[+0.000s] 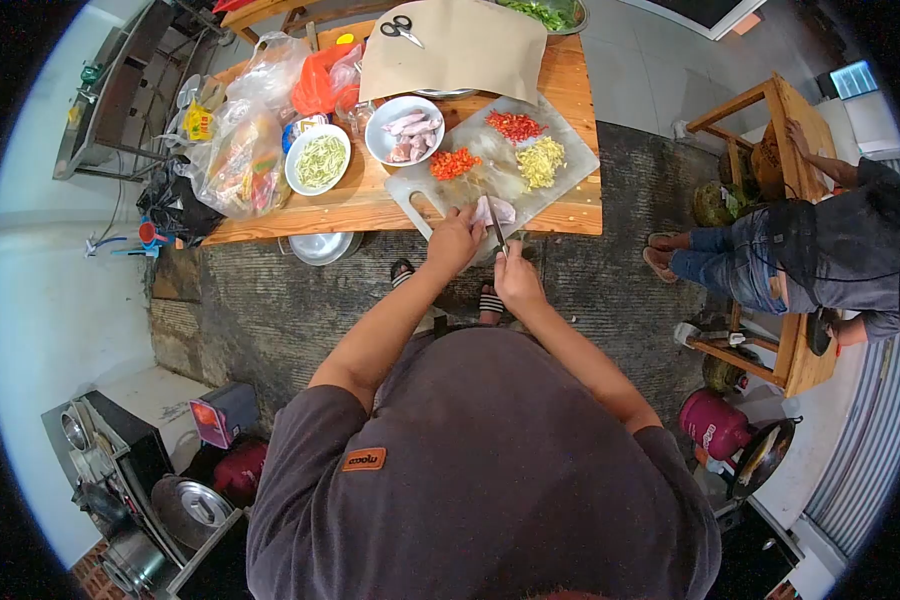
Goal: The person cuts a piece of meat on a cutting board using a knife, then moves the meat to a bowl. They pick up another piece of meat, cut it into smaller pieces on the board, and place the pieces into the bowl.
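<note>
My right hand is wrapped round the handle of a knife, whose blade lies against a pale piece of raw meat near the front of the cutting board. On the other side, my left hand presses its fingers on the meat's left end. Farther back on the board are diced carrot, chopped red chili and a pale yellow chopped heap. A white bowl of raw meat pieces stands left of the board, beside a bowl of pale green shreds.
Scissors lie on brown paper at the table's back. Plastic bags crowd the left end. Under the front edge sits a metal basin. A person stands at another wooden table on the right.
</note>
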Demonstrator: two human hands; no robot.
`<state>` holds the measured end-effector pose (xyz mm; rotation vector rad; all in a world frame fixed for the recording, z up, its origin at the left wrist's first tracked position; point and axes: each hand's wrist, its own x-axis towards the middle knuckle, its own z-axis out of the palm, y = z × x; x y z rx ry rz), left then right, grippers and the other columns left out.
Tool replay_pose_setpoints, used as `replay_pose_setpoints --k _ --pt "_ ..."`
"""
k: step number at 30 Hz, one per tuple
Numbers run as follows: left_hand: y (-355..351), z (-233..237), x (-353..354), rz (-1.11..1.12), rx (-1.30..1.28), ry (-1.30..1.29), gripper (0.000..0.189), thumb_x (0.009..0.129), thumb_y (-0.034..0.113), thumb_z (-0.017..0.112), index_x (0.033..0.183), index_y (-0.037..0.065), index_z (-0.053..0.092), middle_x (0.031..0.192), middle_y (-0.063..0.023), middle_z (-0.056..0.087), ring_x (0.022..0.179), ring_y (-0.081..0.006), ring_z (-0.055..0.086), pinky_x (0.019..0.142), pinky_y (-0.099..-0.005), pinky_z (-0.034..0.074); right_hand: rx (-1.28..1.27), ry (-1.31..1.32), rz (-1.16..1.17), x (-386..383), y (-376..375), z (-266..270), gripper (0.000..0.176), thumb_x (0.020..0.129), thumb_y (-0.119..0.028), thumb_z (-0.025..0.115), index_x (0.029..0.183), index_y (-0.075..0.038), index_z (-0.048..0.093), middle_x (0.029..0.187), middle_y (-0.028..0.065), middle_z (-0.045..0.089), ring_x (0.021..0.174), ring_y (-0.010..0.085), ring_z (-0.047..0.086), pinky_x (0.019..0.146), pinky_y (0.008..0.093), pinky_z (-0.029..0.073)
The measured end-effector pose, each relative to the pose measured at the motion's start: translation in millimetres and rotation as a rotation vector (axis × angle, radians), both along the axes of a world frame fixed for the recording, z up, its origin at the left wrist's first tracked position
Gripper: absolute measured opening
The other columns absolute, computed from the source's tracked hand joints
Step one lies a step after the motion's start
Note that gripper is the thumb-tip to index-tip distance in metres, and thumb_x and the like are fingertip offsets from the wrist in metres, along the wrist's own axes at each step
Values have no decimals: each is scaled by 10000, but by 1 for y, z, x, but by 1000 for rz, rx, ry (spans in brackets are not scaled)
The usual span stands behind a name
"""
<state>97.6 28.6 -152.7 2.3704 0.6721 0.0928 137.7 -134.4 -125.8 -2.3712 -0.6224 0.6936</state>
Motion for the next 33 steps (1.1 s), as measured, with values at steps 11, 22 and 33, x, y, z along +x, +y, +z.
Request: replay_pose_setpoints --k 11,22,33 --pt "0 -5 7 -27 107 -22 398 945 294 599 1253 43 585 999 -232 636 853 -416 664 732 -499 543 -77 -92 75 -1 11 1 289 1021 -236 415 1208 -18 448 787 293 675 757 497 663 733 594 513" --pt "4 -10 8 -78 54 -59 356 937 197 614 1244 20 578 1007 -249 615 862 -442 653 746 -510 540 -187 -7 89 3 22 2 310 1026 -267 385 1092 29 452 847 314 679 825 490 674 779 579 523" --pt "4 -10 13 -89 76 26 388 959 180 577 1296 -11 548 1040 -217 615 910 -399 660 794 -474 549 -206 20 63 -2 27 0 312 1033 -256 377 1121 35 445 838 304 682 834 487 675 778 579 523"
